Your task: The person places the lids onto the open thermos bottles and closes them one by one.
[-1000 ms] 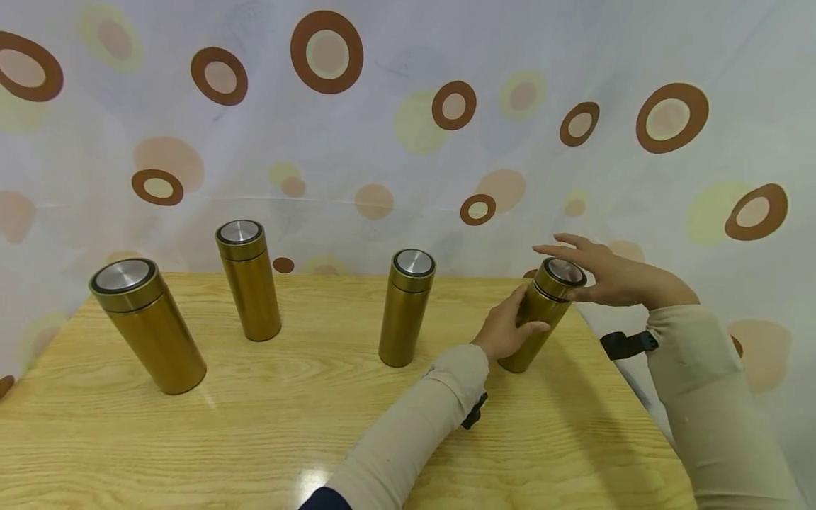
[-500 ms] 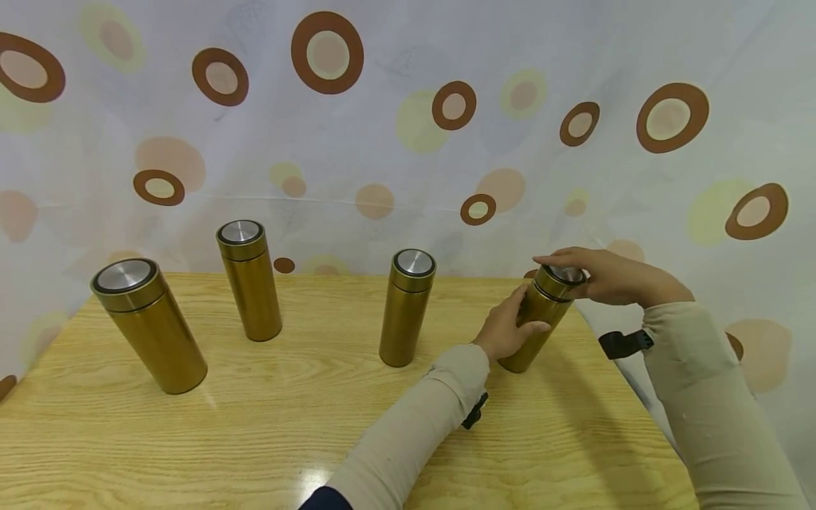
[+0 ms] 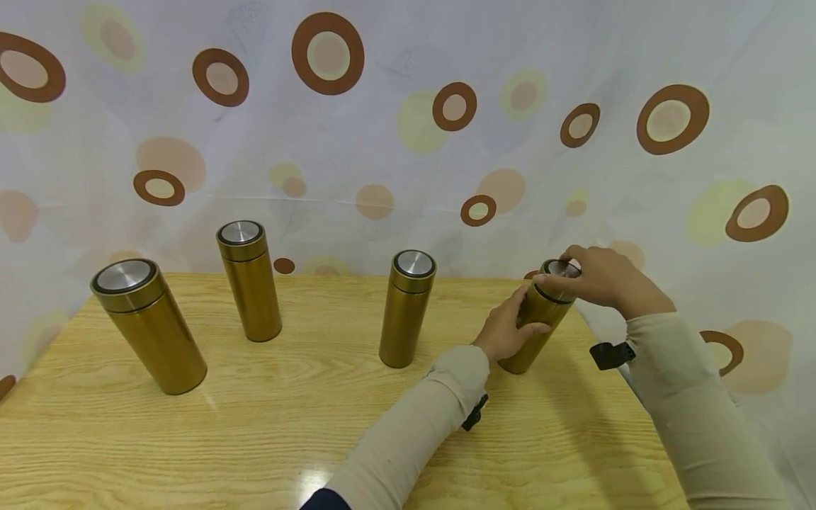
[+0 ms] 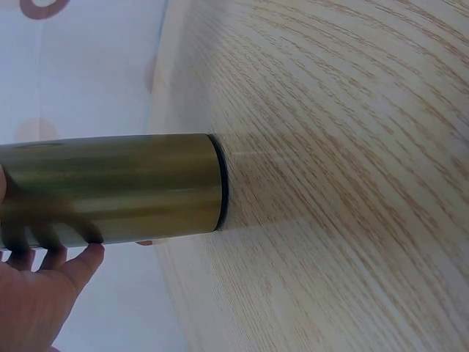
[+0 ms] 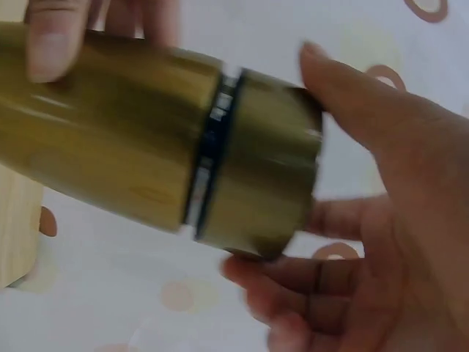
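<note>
At the table's right side in the head view, my left hand (image 3: 503,331) grips the body of a gold thermos flask (image 3: 538,315). The flask stands on its base, which touches the wood in the left wrist view. Over its top, my right hand (image 3: 608,280) holds the gold lid (image 5: 267,161), with the thumb on one side and fingers on the other. A dark and silvery band (image 5: 209,154) shows between lid and body in the right wrist view. The lid's steel disc is partly hidden by my right fingers in the head view.
Three more gold flasks with lids on stand upright: one near the middle (image 3: 406,319), one at back left (image 3: 251,290), and a nearer one at far left (image 3: 153,333). The wooden table (image 3: 255,439) ends at a patterned cloth backdrop (image 3: 395,156).
My right hand has come down and curled round the lid, and its wrist has turned and shifted left. The left hand and the flask stay in place.
</note>
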Tool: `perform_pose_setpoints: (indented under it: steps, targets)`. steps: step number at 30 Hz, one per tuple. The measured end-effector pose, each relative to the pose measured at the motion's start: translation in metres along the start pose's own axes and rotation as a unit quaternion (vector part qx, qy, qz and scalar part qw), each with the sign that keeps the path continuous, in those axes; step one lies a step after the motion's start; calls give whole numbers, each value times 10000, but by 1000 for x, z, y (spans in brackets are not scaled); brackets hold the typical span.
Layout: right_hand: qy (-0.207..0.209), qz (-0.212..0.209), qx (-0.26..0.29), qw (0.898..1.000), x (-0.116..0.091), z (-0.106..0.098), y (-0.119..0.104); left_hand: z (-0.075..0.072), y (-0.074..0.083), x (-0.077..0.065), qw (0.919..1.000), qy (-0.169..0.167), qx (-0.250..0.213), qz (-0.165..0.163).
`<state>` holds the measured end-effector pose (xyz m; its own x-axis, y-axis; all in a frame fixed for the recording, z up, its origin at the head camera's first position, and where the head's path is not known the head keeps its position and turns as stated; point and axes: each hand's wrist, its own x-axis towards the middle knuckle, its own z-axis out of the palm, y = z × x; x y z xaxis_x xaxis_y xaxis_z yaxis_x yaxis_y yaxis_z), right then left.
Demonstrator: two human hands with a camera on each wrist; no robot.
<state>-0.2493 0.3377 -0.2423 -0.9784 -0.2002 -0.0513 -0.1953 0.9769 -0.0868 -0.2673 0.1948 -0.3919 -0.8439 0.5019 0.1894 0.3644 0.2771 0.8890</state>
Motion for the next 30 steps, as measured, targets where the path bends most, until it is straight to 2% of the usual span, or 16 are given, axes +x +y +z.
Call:
perform_pose_setpoints:
  steps: [4, 8, 12, 17, 20, 22, 25, 28, 30]
  targets:
    - [326, 766, -17, 9965, 1, 11, -7, 1, 0, -1, 10000, 13, 72, 27]
    - [589, 1240, -93, 9905, 1, 17, -13, 0, 0, -1, 9999, 14, 84, 70]
    - [692, 1454, -64, 9869, 1, 18, -18, -1, 0, -1, 9999, 39, 77, 97]
    - [671, 1440, -12, 9873, 1, 18, -20, -1, 0, -1, 9999, 30, 100, 111]
    - [449, 1199, -10, 9918, -1, 16, -19, 0, -1, -1, 9999, 26, 117, 97]
    - [185, 881, 58, 9959, -1, 12, -16, 0, -1, -1, 9999, 37, 117, 94]
    - [-225, 40, 359, 9991, -1, 5, -12, 0, -1, 0, 9999, 42, 91, 53]
    - [-524, -923, 578, 9927, -3, -2, -4, 0, 0, 0, 10000, 60, 47, 55]
    - [-628, -1364, 602, 9868, -4, -7, 1, 0, 0, 0, 10000, 47, 16, 34]
